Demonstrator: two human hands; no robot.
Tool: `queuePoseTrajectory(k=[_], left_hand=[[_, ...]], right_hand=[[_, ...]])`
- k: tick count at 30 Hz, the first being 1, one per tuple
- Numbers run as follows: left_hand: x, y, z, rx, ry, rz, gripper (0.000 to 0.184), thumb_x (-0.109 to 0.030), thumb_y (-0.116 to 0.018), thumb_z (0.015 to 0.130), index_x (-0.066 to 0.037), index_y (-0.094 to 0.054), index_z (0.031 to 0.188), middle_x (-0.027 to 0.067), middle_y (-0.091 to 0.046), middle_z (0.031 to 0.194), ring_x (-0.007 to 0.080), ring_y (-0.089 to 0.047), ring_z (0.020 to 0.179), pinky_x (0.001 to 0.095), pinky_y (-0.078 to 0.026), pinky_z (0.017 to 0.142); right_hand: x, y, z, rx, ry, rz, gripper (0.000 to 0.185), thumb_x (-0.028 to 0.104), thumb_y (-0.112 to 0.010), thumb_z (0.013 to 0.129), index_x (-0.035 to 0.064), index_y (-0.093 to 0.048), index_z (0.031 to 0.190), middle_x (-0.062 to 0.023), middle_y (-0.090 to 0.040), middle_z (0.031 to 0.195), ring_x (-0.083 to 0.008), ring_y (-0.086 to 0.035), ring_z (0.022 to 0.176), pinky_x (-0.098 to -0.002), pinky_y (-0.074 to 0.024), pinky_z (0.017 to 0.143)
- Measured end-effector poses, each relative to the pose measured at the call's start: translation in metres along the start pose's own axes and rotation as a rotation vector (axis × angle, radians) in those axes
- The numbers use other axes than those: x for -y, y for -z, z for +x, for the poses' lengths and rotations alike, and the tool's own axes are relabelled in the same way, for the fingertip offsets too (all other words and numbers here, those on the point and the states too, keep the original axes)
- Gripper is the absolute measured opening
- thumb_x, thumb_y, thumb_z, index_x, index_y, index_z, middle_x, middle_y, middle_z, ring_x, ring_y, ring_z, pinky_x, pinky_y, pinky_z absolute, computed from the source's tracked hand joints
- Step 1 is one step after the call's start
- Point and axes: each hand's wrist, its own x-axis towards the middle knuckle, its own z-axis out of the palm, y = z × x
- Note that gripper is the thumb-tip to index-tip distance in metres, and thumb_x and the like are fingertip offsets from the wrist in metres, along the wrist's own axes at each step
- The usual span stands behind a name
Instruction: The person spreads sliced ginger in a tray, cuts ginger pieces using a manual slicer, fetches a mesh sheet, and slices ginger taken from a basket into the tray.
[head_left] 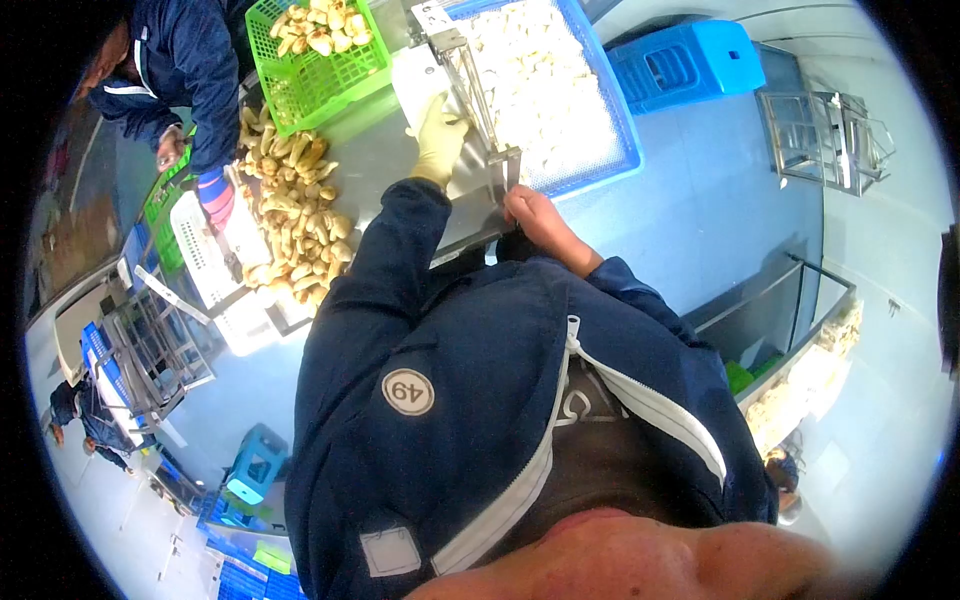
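Note:
My left hand (440,140), in a pale yellow glove, lies on a white board (418,75) beside a long metal blade (470,85). Its fingers look apart; anything under them is hidden. My bare right hand (543,220) is closed around the handle (511,175) at the near end of the blade. Right of the blade, a blue tray (632,150) holds a layer of small whitish pieces (525,90). To the left, brownish, mushroom-like pieces (295,205) are heaped on the steel table (385,165).
A green basket (330,110) with more such pieces stands at the back left. Across the heap, a co-worker's sleeve (205,90) and gloved hand (217,200) reach over a white crate (195,235). A blue stool (690,65) and metal racks (830,140) are on the right.

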Motion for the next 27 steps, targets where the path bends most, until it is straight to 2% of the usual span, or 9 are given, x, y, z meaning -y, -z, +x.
queuePoseTrajectory(k=[4,6,11,13,15,20,21,24,27], left_hand=[[-0.019,0.002,-0.008,0.029,0.107,-0.068,0.071,0.003,-0.067,0.083,-0.002,-0.034,0.146,0.0144,-0.068,0.096,0.0177,-0.066,0.083,0.0276,-0.054,0.073],[-0.016,-0.001,-0.007,-0.007,0.027,0.023,0.071,0.003,-0.066,0.083,-0.001,-0.034,0.146,0.0143,-0.068,0.098,0.0182,-0.066,0.083,0.0281,-0.054,0.074],[-0.011,-0.003,-0.011,-0.056,0.073,-0.088,0.060,-0.001,-0.067,0.085,0.002,-0.042,0.140,0.0158,-0.067,0.101,0.0187,-0.066,0.085,0.0293,-0.054,0.076],[-0.020,0.001,-0.021,-0.145,-0.225,0.210,0.054,-0.004,-0.066,0.086,0.002,-0.047,0.136,0.0165,-0.067,0.103,0.0183,-0.066,0.086,0.0298,-0.054,0.076],[-0.036,0.003,-0.028,-0.185,-0.341,0.334,0.048,-0.006,-0.065,0.087,0.002,-0.051,0.132,0.0165,-0.067,0.103,0.0177,-0.066,0.085,0.0301,-0.054,0.075],[-0.046,-0.015,-0.017,-0.083,0.119,0.124,0.040,-0.011,-0.061,0.092,0.002,-0.052,0.129,0.0145,-0.067,0.101,0.0165,-0.065,0.078,0.0286,-0.053,0.069],[-0.028,-0.017,-0.010,-0.092,0.109,0.004,0.039,-0.013,-0.062,0.092,0.002,-0.053,0.127,0.0125,-0.068,0.096,0.0162,-0.064,0.075,0.0274,-0.052,0.065],[-0.053,-0.007,-0.013,0.048,0.316,-0.368,0.039,-0.009,-0.065,0.089,0.001,-0.053,0.125,0.0096,-0.068,0.093,0.0144,-0.063,0.071,0.0259,-0.049,0.058],[-0.080,-0.007,-0.031,0.054,0.218,-0.384,0.042,-0.013,-0.062,0.092,0.000,-0.049,0.129,0.0098,-0.068,0.094,0.0186,-0.065,0.075,0.0280,-0.052,0.064]], right_hand=[[0.069,0.014,-0.008,-0.065,-0.038,0.046,0.038,0.033,-0.046,0.093,0.0003,-0.059,0.079,-0.0150,-0.061,0.070,-0.0297,-0.061,0.067,-0.0383,-0.0475,0.066],[0.083,0.021,-0.005,-0.065,-0.021,0.007,0.039,0.034,-0.046,0.093,0.0003,-0.059,0.078,-0.0148,-0.061,0.069,-0.0303,-0.061,0.065,-0.0386,-0.0477,0.065],[0.012,0.003,0.003,-0.019,0.013,-0.010,0.039,0.033,-0.047,0.093,-0.0003,-0.058,0.077,-0.0166,-0.060,0.071,-0.0314,-0.060,0.069,-0.0396,-0.0465,0.067],[-0.002,-0.001,0.003,0.001,0.010,-0.018,0.037,0.032,-0.047,0.094,-0.0003,-0.057,0.078,-0.0175,-0.060,0.073,-0.0325,-0.060,0.071,-0.0402,-0.0461,0.068],[-0.005,-0.002,0.004,0.011,0.004,-0.024,0.036,0.030,-0.047,0.094,-0.0002,-0.057,0.079,-0.0182,-0.059,0.074,-0.0343,-0.059,0.072,-0.0410,-0.0458,0.069],[0.014,0.003,-0.002,-0.013,0.046,-0.078,0.030,0.027,-0.046,0.094,0.0010,-0.058,0.084,-0.0219,-0.061,0.081,-0.0422,-0.059,0.078,-0.0466,-0.0462,0.071],[0.019,0.003,-0.004,-0.030,0.032,-0.090,0.029,0.026,-0.046,0.094,0.0012,-0.058,0.085,-0.0228,-0.061,0.082,-0.0436,-0.059,0.080,-0.0478,-0.0463,0.071],[-0.001,-0.002,0.001,-0.076,0.309,-0.232,0.026,0.025,-0.048,0.093,0.0016,-0.059,0.087,-0.0241,-0.062,0.085,-0.0450,-0.059,0.083,-0.0504,-0.0467,0.072],[-0.011,-0.007,0.006,-0.085,0.236,-0.255,0.025,0.024,-0.049,0.092,0.0015,-0.059,0.088,-0.0244,-0.063,0.082,-0.0459,-0.060,0.080,-0.0521,-0.0472,0.072]])
